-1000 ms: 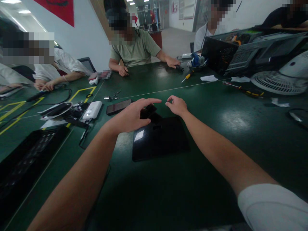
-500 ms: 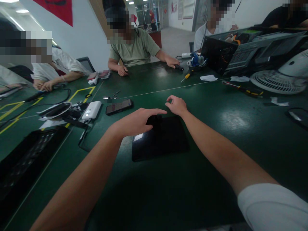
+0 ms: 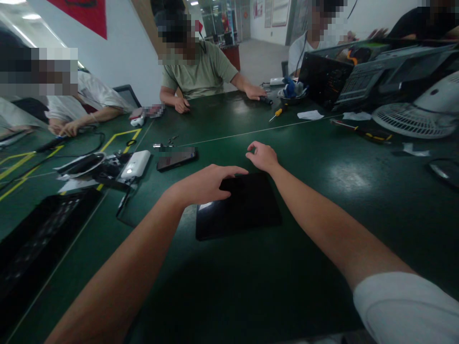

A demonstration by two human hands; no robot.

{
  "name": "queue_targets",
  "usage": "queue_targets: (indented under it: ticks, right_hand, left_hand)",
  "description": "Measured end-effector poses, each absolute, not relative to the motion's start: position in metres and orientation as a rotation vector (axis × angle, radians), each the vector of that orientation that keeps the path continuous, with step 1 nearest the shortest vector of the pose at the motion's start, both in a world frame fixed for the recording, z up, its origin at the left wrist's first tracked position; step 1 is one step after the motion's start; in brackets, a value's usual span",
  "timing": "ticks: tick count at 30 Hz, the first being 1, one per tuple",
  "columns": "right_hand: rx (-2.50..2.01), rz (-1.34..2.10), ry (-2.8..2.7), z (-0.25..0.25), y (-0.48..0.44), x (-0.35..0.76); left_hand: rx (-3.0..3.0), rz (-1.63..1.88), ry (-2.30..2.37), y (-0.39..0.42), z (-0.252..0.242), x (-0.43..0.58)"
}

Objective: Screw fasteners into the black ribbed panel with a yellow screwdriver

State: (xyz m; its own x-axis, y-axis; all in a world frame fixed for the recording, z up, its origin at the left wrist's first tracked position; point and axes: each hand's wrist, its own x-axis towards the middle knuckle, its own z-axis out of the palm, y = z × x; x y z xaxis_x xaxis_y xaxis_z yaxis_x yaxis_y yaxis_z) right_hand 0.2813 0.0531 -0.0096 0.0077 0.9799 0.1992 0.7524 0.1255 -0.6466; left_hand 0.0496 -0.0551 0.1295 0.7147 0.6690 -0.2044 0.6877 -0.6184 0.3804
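A flat black tablet-like panel (image 3: 240,215) with a glossy face lies on the dark green table in front of me. My left hand (image 3: 202,185) is over its far left part, thumb and fingers apart, with nothing seen between them. Whether the fingertips touch the panel I cannot tell. Just past the panel's far right corner is my right hand (image 3: 263,155), its fingers loosely bent, a gap between thumb and forefinger and nothing in it. A black smartphone (image 3: 177,158) lies beyond my left hand.
On the left are a black keyboard-like tray (image 3: 43,229), a white adapter (image 3: 136,164) and cables. Screwdrivers (image 3: 373,136), a white fan (image 3: 412,119) and an open computer case (image 3: 369,81) occupy the right. A person in a green shirt (image 3: 201,71) sits opposite; others sit around the table.
My left hand has lowered slightly toward the panel, its thumb and fingers still apart. My right hand stays almost where it was. The panel has not visibly moved.
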Motion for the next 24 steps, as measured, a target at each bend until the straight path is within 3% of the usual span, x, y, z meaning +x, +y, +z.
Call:
queue_targets:
  ticks: [18, 24]
  right_hand:
    - [-1.501, 0.752, -1.412, -0.012, 0.061, 0.287]
    - [-1.388, 0.926, -1.211, -0.006, 0.048, 0.303]
  left_hand:
    - [2.612, -0.049, 1.541, -0.078, 0.09, 0.079]
    - [2.576, 0.158, 1.567, -0.079, 0.086, 0.074]
